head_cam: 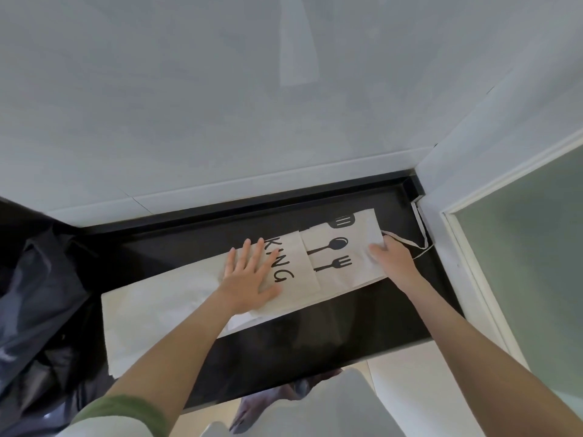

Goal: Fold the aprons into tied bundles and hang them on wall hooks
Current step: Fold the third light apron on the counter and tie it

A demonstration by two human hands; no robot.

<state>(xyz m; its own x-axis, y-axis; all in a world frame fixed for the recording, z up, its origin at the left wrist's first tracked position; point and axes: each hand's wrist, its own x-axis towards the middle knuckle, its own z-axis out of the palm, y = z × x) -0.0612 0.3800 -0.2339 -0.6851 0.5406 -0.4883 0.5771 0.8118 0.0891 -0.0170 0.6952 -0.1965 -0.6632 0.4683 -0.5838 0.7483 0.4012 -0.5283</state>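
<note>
Apron (340,272) beneath left hand (252,279) and right hand (392,258)

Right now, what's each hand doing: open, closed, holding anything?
Left hand: open, pressed flat on the apron.
Right hand: at the apron's right edge; whether it grips cannot be told.

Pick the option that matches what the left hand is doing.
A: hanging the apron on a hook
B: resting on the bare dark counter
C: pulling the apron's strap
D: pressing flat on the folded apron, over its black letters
D: the left hand lies flat with straight, spread fingers on the cream apron, partly covering its black letters.
</note>
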